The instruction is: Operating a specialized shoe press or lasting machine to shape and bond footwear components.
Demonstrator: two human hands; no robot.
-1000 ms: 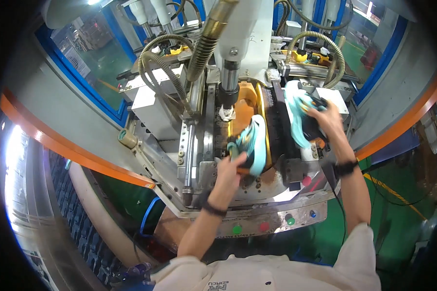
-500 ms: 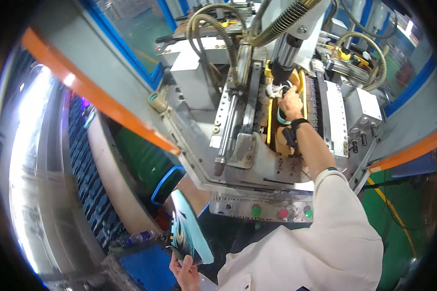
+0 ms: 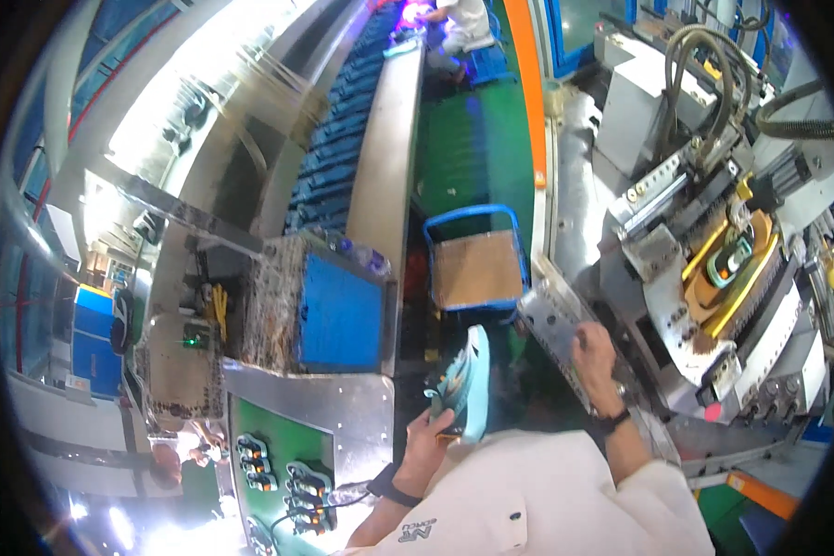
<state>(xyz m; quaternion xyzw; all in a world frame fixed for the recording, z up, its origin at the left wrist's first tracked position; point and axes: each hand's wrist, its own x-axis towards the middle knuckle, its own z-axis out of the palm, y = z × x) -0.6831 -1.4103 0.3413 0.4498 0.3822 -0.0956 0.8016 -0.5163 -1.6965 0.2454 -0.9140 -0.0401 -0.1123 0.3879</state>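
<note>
My left hand (image 3: 424, 443) is closed round the heel end of a running shoe (image 3: 473, 389). The shoe has a thick pale-teal sole and a dark upper, and its toe points up and away from me. My right hand (image 3: 595, 360) is curled with nothing visible in it, over the metal button panel (image 3: 554, 320) at the front of the machine. Whether a finger touches a button there is hidden. Another teal shoe (image 3: 730, 262) sits in the machine between yellow-edged pads (image 3: 743, 295), away from both hands.
A blue-framed stool (image 3: 477, 269) with a brown seat stands ahead. To its left are a blue-sided box (image 3: 343, 315) and a conveyor (image 3: 343, 157). Several shoes (image 3: 306, 491) lie on a green surface at lower left. Another person (image 3: 459, 28) sits at the far end.
The view has swung left. My right hand has come out of the machine, away from the shoe there, and is now over the button panel. My left hand still holds its shoe.
</note>
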